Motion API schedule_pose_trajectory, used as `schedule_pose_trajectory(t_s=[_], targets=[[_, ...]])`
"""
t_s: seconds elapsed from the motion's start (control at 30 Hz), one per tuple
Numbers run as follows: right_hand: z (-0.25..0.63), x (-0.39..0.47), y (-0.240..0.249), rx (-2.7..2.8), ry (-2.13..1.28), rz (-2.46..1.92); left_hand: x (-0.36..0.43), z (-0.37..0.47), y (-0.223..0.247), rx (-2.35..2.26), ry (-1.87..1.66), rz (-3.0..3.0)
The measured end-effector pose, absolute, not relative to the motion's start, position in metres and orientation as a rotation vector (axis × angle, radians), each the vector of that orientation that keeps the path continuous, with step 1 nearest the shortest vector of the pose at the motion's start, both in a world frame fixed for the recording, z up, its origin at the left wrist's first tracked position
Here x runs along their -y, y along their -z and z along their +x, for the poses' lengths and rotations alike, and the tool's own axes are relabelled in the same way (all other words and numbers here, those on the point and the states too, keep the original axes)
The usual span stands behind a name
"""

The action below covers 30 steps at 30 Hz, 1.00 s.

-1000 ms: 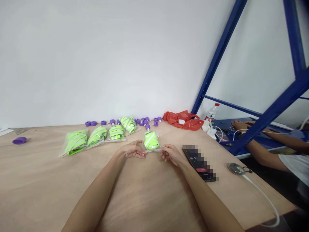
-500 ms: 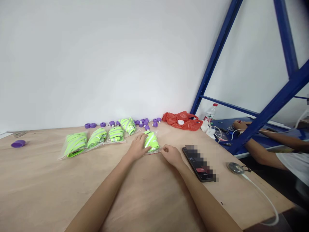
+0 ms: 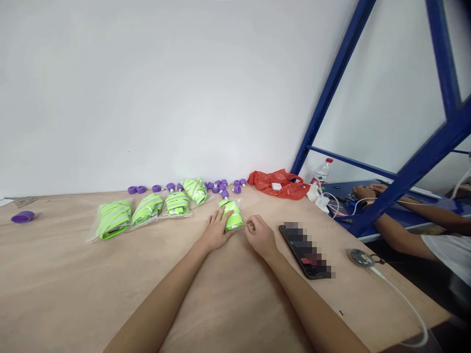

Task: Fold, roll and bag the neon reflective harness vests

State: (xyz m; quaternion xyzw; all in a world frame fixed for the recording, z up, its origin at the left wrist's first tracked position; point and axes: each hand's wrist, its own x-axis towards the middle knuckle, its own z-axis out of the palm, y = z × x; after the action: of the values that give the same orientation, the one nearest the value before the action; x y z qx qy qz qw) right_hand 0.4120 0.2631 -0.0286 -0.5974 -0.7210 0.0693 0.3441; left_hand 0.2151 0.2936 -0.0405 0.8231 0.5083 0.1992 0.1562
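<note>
A clear plastic bag holding folded neon-yellow reflective straps (image 3: pixel 234 219) lies on the wooden table in front of me. My left hand (image 3: pixel 216 232) rests on its left side, fingers stretched and spread over the plastic. At the bag's lower right corner, my right hand (image 3: pixel 260 236) is curled with thumb and forefinger pinched on the bag's edge; the exact grip is small and partly hidden. To the left sit several similar bags of yellow straps (image 3: pixel 114 218), in a slanting row. Just behind the bag under my hands is a purple round piece (image 3: pixel 224 194).
Several purple pieces (image 3: pixel 141 189) line the wall, and a purple cup-like piece (image 3: pixel 22 216) lies far left. A red plastic bag (image 3: pixel 275 184), a phone (image 3: pixel 304 252) and a cabled round device (image 3: pixel 359 258) are rightward. Beyond the blue frame (image 3: pixel 324 93), another person's hands (image 3: pixel 366 191) work.
My left hand has slid slightly down and right along the bag, its thumb now at the bottom edge. The right hand stays at the corner with its fingers slightly shifted. The view has shifted a little.
</note>
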Motion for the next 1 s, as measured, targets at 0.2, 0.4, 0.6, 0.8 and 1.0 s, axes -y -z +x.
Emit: schedule_pose_trajectory(t_s=[0.2, 0.4, 0.6, 0.8, 1.0], targets=[[0.404, -0.264, 0.03, 2.007, -0.071, -1.341, -0.298, 0.219, 0.044, -1.613, -0.585, 2.318], [0.396, -0.264, 0.036, 2.303, -0.103, -1.374, -0.299, 0.221, 0.042, -1.693, -0.63, 2.327], [0.393, -0.267, 0.036, 2.377, -0.215, -1.585, -0.293, 0.225, 0.041, -1.517, -0.611, 2.506], [0.391, -0.269, 0.035, 2.413, -0.217, -1.662, -0.293, 0.227, 0.047, -1.534, -0.593, 2.534], [0.392, -0.27, 0.036, 2.402, -0.202, -1.661, -0.288, 0.225, 0.047, -1.549, -0.569, 2.537]])
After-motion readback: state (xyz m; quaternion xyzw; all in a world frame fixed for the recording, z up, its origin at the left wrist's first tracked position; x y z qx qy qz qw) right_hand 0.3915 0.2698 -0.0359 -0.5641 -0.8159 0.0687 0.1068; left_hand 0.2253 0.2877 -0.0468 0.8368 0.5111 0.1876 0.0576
